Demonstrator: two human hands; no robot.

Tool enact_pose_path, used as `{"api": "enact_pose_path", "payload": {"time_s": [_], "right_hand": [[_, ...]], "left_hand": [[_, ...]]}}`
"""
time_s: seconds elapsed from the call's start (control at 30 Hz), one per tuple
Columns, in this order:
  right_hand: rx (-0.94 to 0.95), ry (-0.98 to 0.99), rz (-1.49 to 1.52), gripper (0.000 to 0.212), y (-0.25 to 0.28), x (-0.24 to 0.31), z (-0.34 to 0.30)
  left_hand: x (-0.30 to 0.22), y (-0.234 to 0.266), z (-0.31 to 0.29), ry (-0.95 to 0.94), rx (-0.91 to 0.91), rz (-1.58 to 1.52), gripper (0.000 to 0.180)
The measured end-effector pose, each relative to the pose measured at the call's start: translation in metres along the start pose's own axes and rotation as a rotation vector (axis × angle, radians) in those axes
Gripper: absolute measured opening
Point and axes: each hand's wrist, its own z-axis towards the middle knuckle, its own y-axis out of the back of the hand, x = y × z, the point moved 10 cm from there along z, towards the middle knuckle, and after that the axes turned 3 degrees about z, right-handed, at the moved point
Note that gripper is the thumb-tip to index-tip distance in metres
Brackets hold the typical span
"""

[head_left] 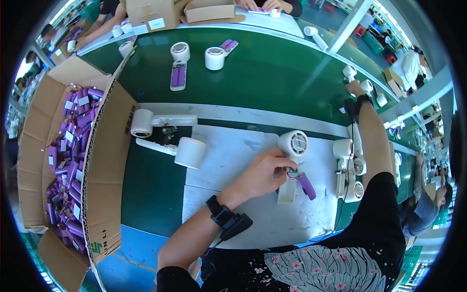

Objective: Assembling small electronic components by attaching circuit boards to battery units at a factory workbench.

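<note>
On the white foam mat (224, 146), my left hand (265, 175) pinches a white handheld fan (294, 145) at its neck, where a small circuit board and thin wires show. The fan's handle is open, and a purple battery (307, 186) hangs out beside it on its wires. My right arm stretches far to the right across the green belt. There, my right hand (355, 88) has its fingers curled at another white fan (349, 72); its grip shows small and partly hidden.
At left stands a cardboard box (104, 170) full of purple batteries (73, 141). White fans (189, 152) lie left of the mat, and more fans (343, 149) stand at its right with a black cable. Two fans with purple batteries (178, 75) rest on the green belt (272, 73). Co-workers sit beyond.
</note>
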Motion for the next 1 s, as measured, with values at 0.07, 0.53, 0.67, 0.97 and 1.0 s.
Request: {"api": "enact_pose_path", "payload": {"time_s": [0.07, 0.53, 0.67, 0.97, 1.0], "right_hand": [[-0.093, -0.07, -0.078, 0.05, 0.02, -0.121, 0.041], [-0.088, 0.543, 0.031, 0.029, 0.13, 0.119, -0.211], [0.047, 0.482, 0.257, 0.03, 0.158, 0.155, -0.369], [-0.029, 0.585, 0.369, 0.028, 0.153, 0.147, -0.496], [-0.1, 0.557, 0.532, 0.03, 0.167, 0.15, -0.504]], "left_hand": [[-0.018, -0.012, 0.007, -0.076, 0.068, -0.073, 0.032], [0.005, -0.007, 0.0, 0.051, 0.005, -0.072, 0.027], [0.014, -0.007, -0.001, 0.116, -0.028, -0.044, 0.027], [0.01, 0.006, -0.001, 0.105, -0.187, 0.058, 0.024], [0.01, 0.004, -0.003, 0.117, -0.172, 0.057, 0.024]]}}
